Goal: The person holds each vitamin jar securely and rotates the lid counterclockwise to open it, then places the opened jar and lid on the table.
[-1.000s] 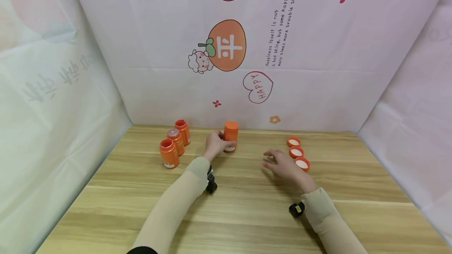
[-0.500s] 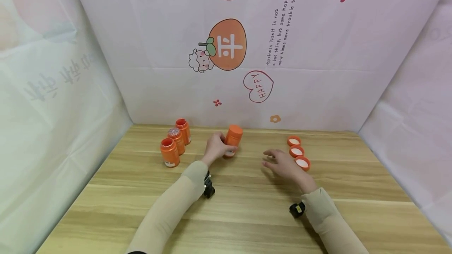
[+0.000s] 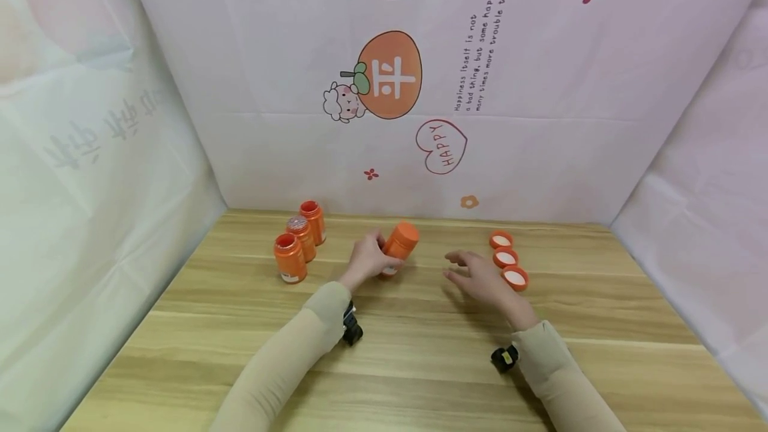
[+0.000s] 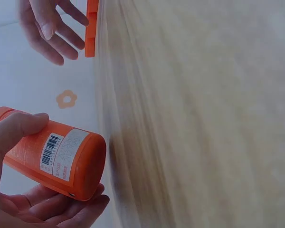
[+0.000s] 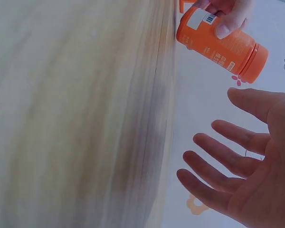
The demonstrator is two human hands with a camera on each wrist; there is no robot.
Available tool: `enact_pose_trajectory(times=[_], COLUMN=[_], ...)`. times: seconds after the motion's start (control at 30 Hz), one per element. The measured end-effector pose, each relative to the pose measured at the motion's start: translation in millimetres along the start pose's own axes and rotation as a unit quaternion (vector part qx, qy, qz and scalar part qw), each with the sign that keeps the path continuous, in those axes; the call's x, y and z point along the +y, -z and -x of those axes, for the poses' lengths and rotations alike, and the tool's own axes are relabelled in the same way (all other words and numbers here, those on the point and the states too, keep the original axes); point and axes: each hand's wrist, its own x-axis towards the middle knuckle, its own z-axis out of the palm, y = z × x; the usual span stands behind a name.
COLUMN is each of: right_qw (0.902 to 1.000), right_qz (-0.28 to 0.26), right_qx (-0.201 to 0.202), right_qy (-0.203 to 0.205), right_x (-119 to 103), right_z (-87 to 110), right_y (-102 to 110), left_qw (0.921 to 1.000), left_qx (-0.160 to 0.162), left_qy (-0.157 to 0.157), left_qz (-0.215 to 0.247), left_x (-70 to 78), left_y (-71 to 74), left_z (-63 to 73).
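Observation:
My left hand grips an orange bottle with its orange cap on, thumb on one side and fingers round the other. The bottle leans to the right, its cap end toward my right hand. In the left wrist view a white barcode label shows near the bottle's base, which looks just off the table. My right hand hovers with fingers spread and relaxed, holding nothing, to the right of the bottle. Just beyond it three orange caps lie in a row, white inner side up.
Three orange bottles without caps stand in a slanting row at the left; the middle one has a silvery seal over its mouth. A printed white sheet rises behind the wooden table, with white sheets on both sides.
The left hand has drawn the bottle slightly toward me and tilted it from upright to leaning right. My right hand has hardly moved.

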Motion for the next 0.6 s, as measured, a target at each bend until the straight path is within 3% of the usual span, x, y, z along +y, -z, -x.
enact_pose_trajectory(times=[0.6], right_qw=[0.9984], right_qz=[-0.011], right_qx=[0.05], right_qy=[0.022], right_x=[-6.3], right_z=[-1.9], right_y=[-4.2], left_qw=[0.9996], left_qx=[-0.012], left_qy=[-0.025], left_qz=[-0.009], left_x=[3.4], left_y=[1.4], left_z=[21.1])
